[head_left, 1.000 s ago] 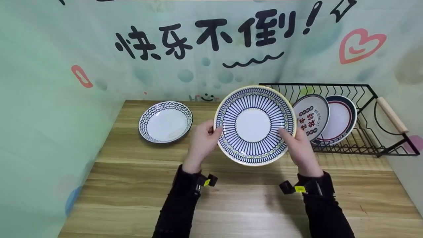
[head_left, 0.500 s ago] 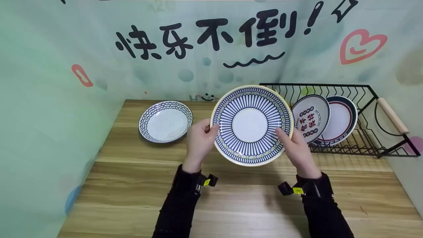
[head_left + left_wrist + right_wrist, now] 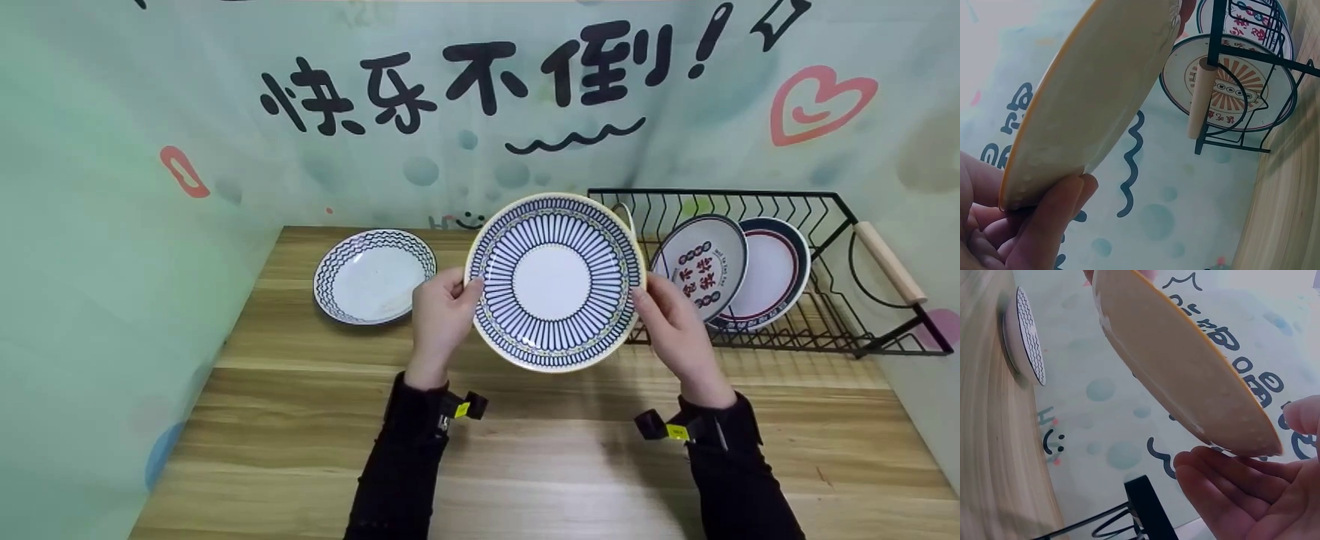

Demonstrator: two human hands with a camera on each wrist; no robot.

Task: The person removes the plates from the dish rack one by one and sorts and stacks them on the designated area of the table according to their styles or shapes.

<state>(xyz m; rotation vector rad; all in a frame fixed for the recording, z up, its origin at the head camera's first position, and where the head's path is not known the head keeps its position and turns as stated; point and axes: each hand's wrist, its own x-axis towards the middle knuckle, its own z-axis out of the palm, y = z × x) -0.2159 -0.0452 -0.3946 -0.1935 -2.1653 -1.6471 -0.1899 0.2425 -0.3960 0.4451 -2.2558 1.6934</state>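
Note:
A white plate (image 3: 551,281) with dark blue petal-like stripes and a yellow rim is held up over the table, its patterned face toward the head camera. My left hand (image 3: 441,319) pinches its left rim, thumb in front and fingers behind; the left wrist view shows those fingers against the plain underside (image 3: 1084,95). At the opposite rim is my right hand (image 3: 679,330). In the right wrist view its fingers (image 3: 1224,478) lie fairly straight under the plate, and its thumb stands apart from the rim.
A black wire dish rack (image 3: 825,337) with a wooden handle (image 3: 890,261) stands at the back right. It holds a plate with red lettering (image 3: 697,262) and a dark-rimmed plate (image 3: 772,262). A wavy-patterned bowl (image 3: 375,277) sits on the wooden table (image 3: 540,472) at left, before a printed backdrop.
The striped plate has shifted left with my left hand. My right thumb has gone from over the plate's face to its rim, and a white edge in the rack has come into view.

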